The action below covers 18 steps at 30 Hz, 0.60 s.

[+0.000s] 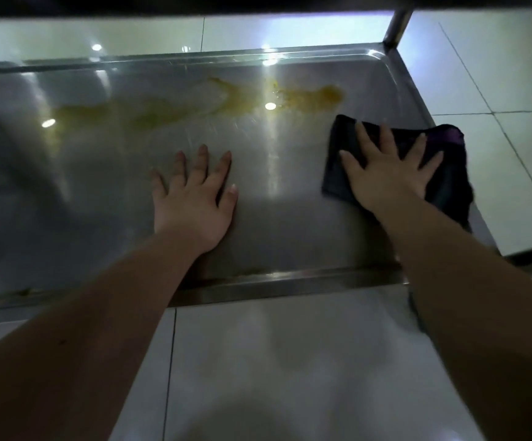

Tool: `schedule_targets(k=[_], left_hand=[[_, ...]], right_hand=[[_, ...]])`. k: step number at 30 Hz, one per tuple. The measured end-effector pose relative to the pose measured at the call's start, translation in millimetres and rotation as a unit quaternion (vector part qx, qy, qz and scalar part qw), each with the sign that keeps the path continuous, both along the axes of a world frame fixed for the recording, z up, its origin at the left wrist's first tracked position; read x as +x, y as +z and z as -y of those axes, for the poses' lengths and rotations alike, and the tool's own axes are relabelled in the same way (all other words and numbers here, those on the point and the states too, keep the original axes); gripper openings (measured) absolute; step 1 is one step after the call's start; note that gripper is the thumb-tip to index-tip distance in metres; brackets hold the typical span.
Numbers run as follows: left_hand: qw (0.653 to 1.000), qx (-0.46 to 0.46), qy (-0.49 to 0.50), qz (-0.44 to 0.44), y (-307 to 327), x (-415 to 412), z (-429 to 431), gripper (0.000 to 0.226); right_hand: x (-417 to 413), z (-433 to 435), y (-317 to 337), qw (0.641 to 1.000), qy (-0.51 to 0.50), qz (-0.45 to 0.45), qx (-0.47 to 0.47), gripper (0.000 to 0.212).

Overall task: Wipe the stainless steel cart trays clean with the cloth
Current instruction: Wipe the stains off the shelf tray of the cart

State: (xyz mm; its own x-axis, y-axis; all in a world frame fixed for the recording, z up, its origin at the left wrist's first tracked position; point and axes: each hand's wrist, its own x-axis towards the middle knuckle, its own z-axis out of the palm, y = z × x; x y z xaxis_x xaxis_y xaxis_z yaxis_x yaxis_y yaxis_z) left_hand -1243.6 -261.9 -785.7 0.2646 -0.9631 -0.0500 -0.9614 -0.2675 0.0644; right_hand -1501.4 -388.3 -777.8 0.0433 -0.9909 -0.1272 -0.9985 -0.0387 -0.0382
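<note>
Entries, as I read them on my feed:

1. Right hand (385, 176): fingers (365, 138) straight and spread. Palm and all 5 digits lie flat on the cloth and press it down. Nothing is curled or pinched.

2. Cloth (447, 186): dark, with a purple patch just beyond the little finger. It lies under the right palm and spreads out to the right of those fingers. As far as I can judge, its outer edge reaches the tray's right rim.

3. Left hand (194, 198): fingers (201, 160) straight and only slightly parted. It lies flat on bare steel, well to the left of the cloth, and holds nothing.

4. Tray (290, 283): stainless steel with a raised rim. It lies under both hands, and both forearms cross its near rim.

5. Yellow-brown smear (306, 97): on the tray floor beyond both sets of fingertips, toward the far rim. It is apart from the cloth.

6. Corner post (398, 27): steel, upright, at the far right corner beyond the right fingertips.

7. Floor tiles (290, 361): pale and glossy, seen under the forearms and to the right of the cloth.
</note>
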Motion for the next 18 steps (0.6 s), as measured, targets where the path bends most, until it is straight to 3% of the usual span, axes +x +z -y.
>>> schedule_targets(k=[6,10,15,18], left_hand=[[0.999,-0.001,0.039,0.013,-3,1,-4,0.072],[0.999,0.011,0.043,0.016,-3,5,-3,0.071],[0.999,0.013,0.049,0.004,-2,1,-2,0.072],[0.998,0.022,0.053,0.006,0,-1,-2,0.072]], right_hand=[[131,-8,-2,0.989,0.138,0.055,-0.016,0.063],[108,7,-4,0.98,0.19,0.047,-0.046,0.062],[3,65,8,0.997,0.071,0.018,-0.004,0.071],[6,68,8,1.0,0.024,0.013,-0.004,0.07]])
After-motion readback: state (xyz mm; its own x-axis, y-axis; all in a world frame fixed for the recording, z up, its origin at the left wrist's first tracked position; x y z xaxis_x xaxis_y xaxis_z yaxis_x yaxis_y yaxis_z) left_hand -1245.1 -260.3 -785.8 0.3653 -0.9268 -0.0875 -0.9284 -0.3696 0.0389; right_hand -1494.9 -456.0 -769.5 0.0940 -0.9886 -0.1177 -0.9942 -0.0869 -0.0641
